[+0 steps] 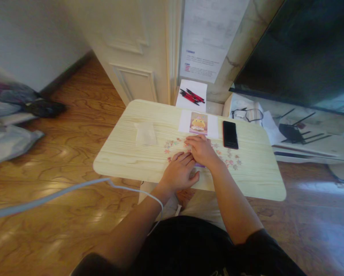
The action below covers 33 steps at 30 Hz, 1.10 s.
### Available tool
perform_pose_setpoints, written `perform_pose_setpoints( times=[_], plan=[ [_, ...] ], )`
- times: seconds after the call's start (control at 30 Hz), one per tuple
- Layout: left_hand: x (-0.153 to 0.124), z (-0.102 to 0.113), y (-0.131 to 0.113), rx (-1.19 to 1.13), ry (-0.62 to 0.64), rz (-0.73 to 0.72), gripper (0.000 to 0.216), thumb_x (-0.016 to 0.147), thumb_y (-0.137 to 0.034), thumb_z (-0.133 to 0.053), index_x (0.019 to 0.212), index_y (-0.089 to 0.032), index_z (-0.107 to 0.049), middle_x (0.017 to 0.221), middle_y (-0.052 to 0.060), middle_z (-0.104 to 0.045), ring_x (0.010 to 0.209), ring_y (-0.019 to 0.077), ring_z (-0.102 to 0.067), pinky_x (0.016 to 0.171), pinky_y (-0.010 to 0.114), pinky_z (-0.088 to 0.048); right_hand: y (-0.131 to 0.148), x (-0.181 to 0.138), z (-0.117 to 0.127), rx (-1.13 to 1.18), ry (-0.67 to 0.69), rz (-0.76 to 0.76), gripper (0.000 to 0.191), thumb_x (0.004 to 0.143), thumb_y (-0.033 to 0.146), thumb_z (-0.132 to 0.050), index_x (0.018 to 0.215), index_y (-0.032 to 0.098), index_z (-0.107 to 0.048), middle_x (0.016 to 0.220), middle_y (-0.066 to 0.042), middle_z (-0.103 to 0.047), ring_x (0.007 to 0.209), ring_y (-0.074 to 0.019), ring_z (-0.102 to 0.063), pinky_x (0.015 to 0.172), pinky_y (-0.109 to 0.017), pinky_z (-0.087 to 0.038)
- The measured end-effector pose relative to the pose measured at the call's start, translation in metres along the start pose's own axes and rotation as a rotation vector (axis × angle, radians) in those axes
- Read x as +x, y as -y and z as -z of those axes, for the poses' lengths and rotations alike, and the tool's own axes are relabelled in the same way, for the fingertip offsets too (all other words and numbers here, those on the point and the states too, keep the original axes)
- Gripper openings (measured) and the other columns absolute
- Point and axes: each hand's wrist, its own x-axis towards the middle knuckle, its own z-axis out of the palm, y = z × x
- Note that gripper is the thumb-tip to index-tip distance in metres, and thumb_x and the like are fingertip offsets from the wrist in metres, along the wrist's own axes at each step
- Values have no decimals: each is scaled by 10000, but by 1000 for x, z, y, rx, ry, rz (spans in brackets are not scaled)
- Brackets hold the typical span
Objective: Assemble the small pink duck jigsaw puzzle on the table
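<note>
My left hand rests over the front of the small table, fingers stretched out and thumb apart. Just beyond it, my right hand reaches across to the left with its fingers laid low over the puzzle pieces. Under the hands a purple edge shows; most of what lies there is covered. Loose jigsaw pieces are scattered to the right, and more jigsaw pieces lie to the left. Behind the hands is a picture card of a yellow cartoon figure, on white paper.
A black phone lies right of the card. At the left is a pale, translucent packet. Red pens sit on paper behind the table. A white cable crosses by my left forearm. A router stands at the right.
</note>
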Motion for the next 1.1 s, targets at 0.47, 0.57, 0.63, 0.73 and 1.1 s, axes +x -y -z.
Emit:
perform_pose_setpoints(
  times=[0.47,0.57,0.63,0.73,1.1],
  plan=[
    [1,-2,-1,-8,-60,10,398,912,-355,-637,1277,-196,-645,1388,121,-650,1324,305,-568,1141,500,-429,0,-50,13,294,-185,83,386,996,149,-498,1287,224,-740,1405,-76,-689,1357,-226,-583,1196,-448,-442],
    [-1,-2,0,-2,-44,-14,361,926,-381,-624,1239,-205,-669,1353,110,-673,1270,300,-596,1102,497,-451,0,-67,11,322,-212,55,367,992,168,-525,1281,241,-739,1375,-73,-704,1331,-236,-601,1179,-463,-462],
    [-3,-2,1,3,-28,-59,331,941,-392,-610,1207,-211,-689,1279,97,-706,1201,288,-624,1060,486,-471,-3,-78,11,326,-236,32,364,981,171,-547,1278,257,-737,1366,-66,-707,1314,-242,-606,1176,-476,-464],
    [-6,-1,3,3,12,-144,284,953,-376,-601,1155,-211,-713,1173,80,-742,1101,259,-655,1000,453,-500,-17,-96,13,304,-301,-30,353,958,171,-580,1256,260,-746,1347,-67,-712,1302,-253,-605,1170,-482,-466],
    [0,-5,5,14,56,-151,461,918,-360,-628,1373,-288,-647,1402,61,-678,1286,297,-618,1105,513,-452,-74,-146,18,226,-389,-215,285,955,180,-599,1162,254,-780,1316,-63,-730,1267,-242,-628,1194,-478,-442]
  ],
)
